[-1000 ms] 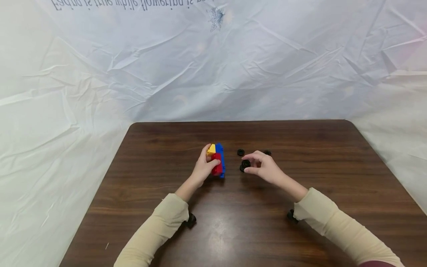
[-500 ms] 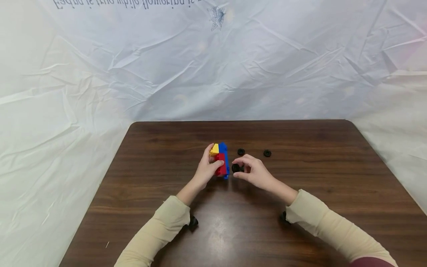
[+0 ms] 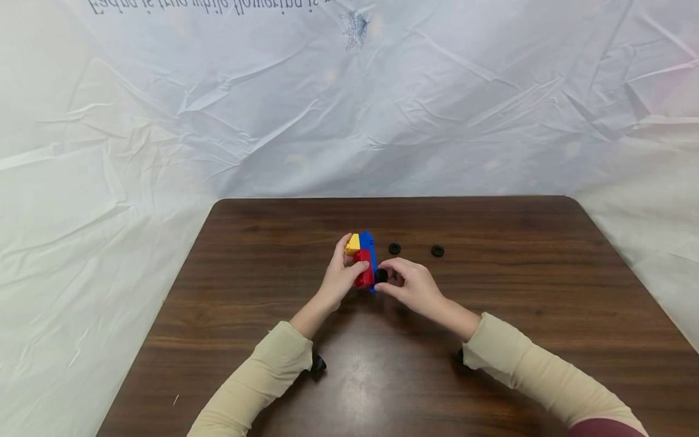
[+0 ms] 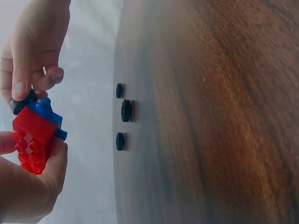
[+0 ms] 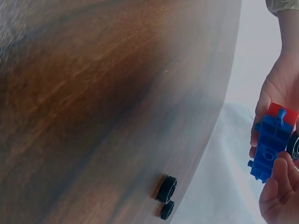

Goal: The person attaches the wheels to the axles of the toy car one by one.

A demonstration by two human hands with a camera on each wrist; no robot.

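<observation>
My left hand (image 3: 334, 280) grips a toy vehicle (image 3: 363, 268) built of red, yellow and blue blocks, its blue base turned toward the right. A black wheel (image 3: 381, 276) is pinched between the thumb and fingers of my right hand (image 3: 417, 286), against the side of that base. In the right wrist view the underside of the blue base (image 5: 272, 140) shows short axle pegs, and the wheel (image 5: 294, 145) sits beside it. From the left wrist, the wheel (image 4: 22, 103) appears close to a blue peg; whether it is seated on the peg, I cannot tell.
Three more black wheels lie on the brown wooden table (image 3: 246, 255). Two show in the head view, one wheel (image 3: 394, 248) near the vehicle and another wheel (image 3: 437, 250) farther right. The third wheel (image 4: 126, 110) is clear in the left wrist view. A white sheet (image 3: 349, 139) hangs behind.
My right hand has moved left with the wheel, from above the table to the blue base. The left hand has brought the vehicle slightly to the right.
</observation>
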